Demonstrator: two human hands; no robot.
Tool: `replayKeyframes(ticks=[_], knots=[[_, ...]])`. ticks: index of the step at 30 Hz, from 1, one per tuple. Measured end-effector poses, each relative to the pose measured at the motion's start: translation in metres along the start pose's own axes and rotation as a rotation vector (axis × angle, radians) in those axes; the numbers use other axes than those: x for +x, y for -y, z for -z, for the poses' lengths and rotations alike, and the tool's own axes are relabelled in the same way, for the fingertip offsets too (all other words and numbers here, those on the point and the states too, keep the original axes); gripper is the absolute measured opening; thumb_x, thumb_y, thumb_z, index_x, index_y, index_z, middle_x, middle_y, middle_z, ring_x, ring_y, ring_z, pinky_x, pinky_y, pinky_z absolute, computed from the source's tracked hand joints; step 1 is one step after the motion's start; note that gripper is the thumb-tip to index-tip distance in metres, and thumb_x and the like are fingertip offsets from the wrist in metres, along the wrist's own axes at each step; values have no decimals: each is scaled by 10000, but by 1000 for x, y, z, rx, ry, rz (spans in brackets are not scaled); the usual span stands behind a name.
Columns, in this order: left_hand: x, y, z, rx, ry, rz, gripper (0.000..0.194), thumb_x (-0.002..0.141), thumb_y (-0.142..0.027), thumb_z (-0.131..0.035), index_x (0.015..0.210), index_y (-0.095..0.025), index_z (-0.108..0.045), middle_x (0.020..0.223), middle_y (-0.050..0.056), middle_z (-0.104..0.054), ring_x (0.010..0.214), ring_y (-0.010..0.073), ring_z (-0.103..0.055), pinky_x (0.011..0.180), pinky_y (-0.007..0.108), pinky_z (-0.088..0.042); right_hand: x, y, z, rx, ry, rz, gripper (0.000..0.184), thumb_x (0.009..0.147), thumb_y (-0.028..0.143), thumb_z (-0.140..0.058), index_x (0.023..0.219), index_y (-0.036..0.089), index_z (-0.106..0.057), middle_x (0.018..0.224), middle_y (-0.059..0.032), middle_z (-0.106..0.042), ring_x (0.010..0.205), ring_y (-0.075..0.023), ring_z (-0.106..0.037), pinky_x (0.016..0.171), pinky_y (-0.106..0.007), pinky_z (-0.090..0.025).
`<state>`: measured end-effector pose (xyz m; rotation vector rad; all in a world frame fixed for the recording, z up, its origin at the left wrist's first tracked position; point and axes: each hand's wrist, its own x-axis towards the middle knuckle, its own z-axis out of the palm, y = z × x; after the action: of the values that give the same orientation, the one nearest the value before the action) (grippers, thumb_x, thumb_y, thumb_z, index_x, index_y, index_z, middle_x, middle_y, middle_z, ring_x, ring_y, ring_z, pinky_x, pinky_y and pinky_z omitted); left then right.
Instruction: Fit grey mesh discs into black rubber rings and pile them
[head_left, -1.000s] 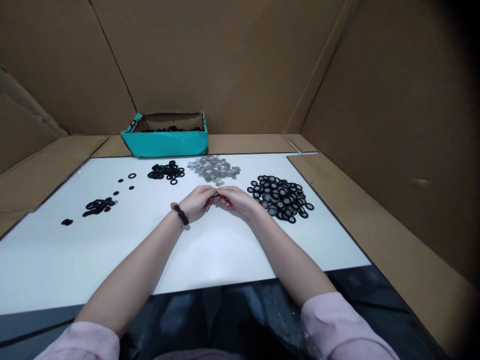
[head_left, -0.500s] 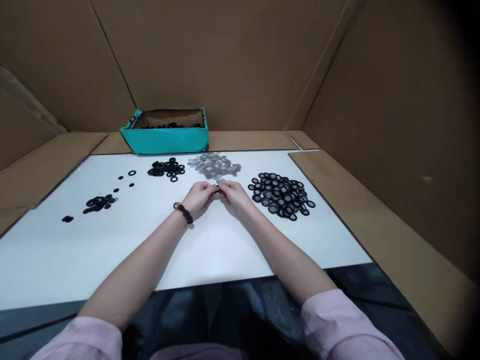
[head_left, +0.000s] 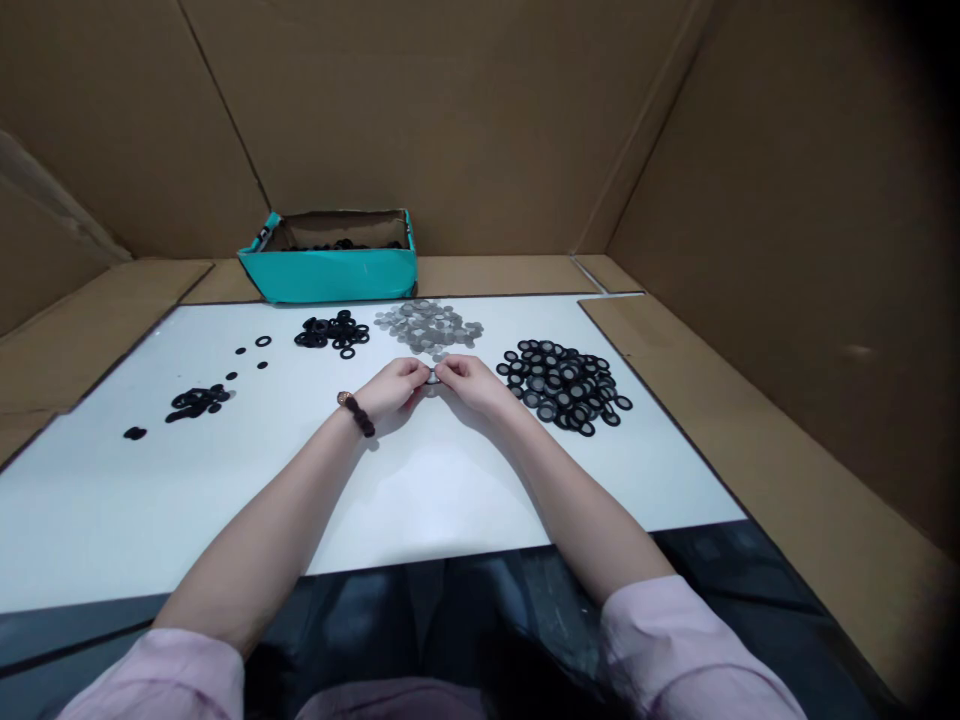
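Observation:
My left hand (head_left: 399, 386) and my right hand (head_left: 468, 382) meet over the middle of the white table. Both are closed, with thumbs and fingers pinching a small dark-rimmed grey disc (head_left: 433, 376) between them. Fingertips cover much of it. Just beyond my hands lies a pile of thin, translucent grey discs (head_left: 429, 326). Black rings (head_left: 332, 332) are heaped to the left of that pile. On the right is a large heap of black rings with grey centres (head_left: 566, 385).
A turquoise box (head_left: 337, 276) holding black pieces stands at the back left. Small black pieces (head_left: 196, 402) lie scattered at the left, with a loose ring (head_left: 263, 341) beyond them. Cardboard walls (head_left: 487, 130) enclose the back and sides of the white table (head_left: 420, 500).
My hands stay together at nearly the same spot, the left wrist shifting slightly left. The piece between the fingertips has turned and shows more of its grey face. The heaps look unchanged.

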<state>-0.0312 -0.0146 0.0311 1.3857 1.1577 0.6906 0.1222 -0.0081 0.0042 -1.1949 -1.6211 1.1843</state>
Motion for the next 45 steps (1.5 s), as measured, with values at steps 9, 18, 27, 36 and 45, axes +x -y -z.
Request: replayKeyframes(ticks=[9, 18, 27, 36, 45], knots=[[3, 9, -9, 133, -247, -127, 191, 809, -270, -489, 641, -180, -466, 499, -28, -436, 487, 101, -397, 476, 228, -309, -4, 3, -12, 129, -64, 26, 308, 748, 424, -516, 575, 181, -440, 526, 44, -381, 526, -88, -347, 533, -245, -291], [7, 12, -6, 237, -166, -192, 175, 760, -316, -509, 660, -172, -501, 604, -14, -503, 571, 112, -437, 555, 240, -358, -3, 1, -8, -1, -113, 31, 363, 768, 466, -499, 552, 189, -406, 522, 37, -381, 544, -97, -357, 534, -251, -280], [3, 7, 1, 231, -128, -155, 179, 762, -317, -501, 655, -174, -507, 513, -32, -464, 493, 101, -411, 487, 226, -313, -4, 6, 1, 30, 65, 33, 267, 691, 411, -602, 653, 169, -494, 547, 45, -448, 532, -79, -378, 518, -238, -279], [2, 0, -1, 110, -142, -108, 152, 714, -271, -578, 635, -149, -536, 530, -24, -493, 481, 79, -408, 495, 227, -314, -5, 4, 8, 52, 80, 8, 244, 669, 382, -627, 644, 165, -519, 496, 50, -460, 494, -73, -404, 496, -238, -302], [-1, -4, -4, 11, -133, -130, 193, 702, -319, -621, 661, -141, -557, 484, -38, -475, 448, 73, -401, 466, 222, -313, -5, 10, 12, 146, 163, -7, 273, 659, 395, -660, 685, 165, -515, 513, 56, -468, 498, -67, -419, 499, -231, -311]])
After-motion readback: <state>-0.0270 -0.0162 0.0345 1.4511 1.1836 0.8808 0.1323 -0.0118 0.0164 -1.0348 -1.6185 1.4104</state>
